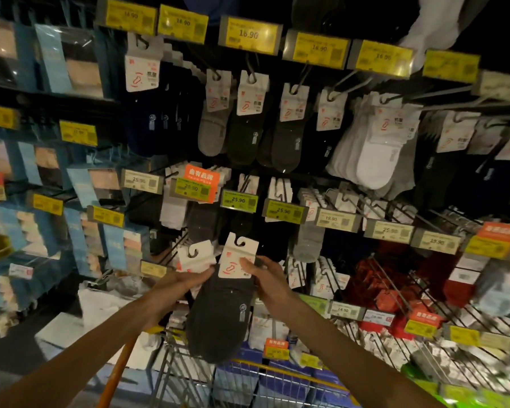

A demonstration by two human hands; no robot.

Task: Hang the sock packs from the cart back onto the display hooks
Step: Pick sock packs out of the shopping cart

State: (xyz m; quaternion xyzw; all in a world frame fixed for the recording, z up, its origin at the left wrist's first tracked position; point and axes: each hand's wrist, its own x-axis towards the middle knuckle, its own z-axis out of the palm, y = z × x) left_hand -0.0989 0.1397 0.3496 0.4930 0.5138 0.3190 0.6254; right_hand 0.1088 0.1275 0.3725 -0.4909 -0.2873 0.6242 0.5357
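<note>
I hold a dark grey sock pack [220,313] with a white header card and hook tab up in front of the display. My right hand [265,281] pinches the card's right edge. My left hand [177,287] grips the left side together with a second pack [196,257] that has a white card. Both packs hang above the wire cart [233,381]. Display hooks [249,69] carry grey, black and white sock packs above, at arm's length from my hands.
Yellow and green price tags [248,35] line the rows of hooks. Blue boxed packs [56,63] fill the shelves at left. Red packs [392,293] and long bare metal hooks stick out at lower right. The cart's orange handle [115,375] runs under my left forearm.
</note>
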